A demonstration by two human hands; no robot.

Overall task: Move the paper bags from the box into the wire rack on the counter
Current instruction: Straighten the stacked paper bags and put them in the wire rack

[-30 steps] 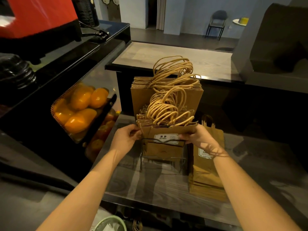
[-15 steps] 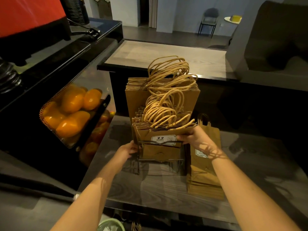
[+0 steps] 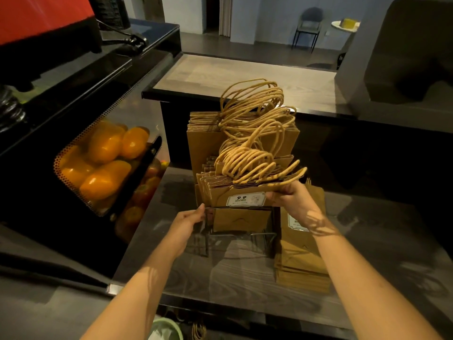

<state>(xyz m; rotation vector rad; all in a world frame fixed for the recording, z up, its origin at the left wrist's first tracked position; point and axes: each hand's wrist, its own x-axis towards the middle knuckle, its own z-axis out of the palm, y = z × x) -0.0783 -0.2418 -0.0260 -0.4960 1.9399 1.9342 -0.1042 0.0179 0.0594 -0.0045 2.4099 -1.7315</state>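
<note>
A black wire rack (image 3: 235,235) stands on the grey counter (image 3: 235,276), packed with upright brown paper bags (image 3: 235,196) whose twisted handles (image 3: 250,133) stick up. The front bag carries a white "9.9" label. My right hand (image 3: 291,198) pinches the top right edge of the front bags. My left hand (image 3: 188,223) grips the rack's front left wire. A flat pile of more paper bags (image 3: 302,266) lies on the counter just right of the rack. The box is not in view.
A perforated bin of oranges (image 3: 105,158) sits in the black machine at left. A raised wooden counter (image 3: 245,77) runs behind the rack. A pale green bin (image 3: 166,330) and a few bag handles show below the counter's front edge.
My left hand dropped from the bags' top left edge to the rack's front left wire. My right hand stayed on the bags' top right edge.
</note>
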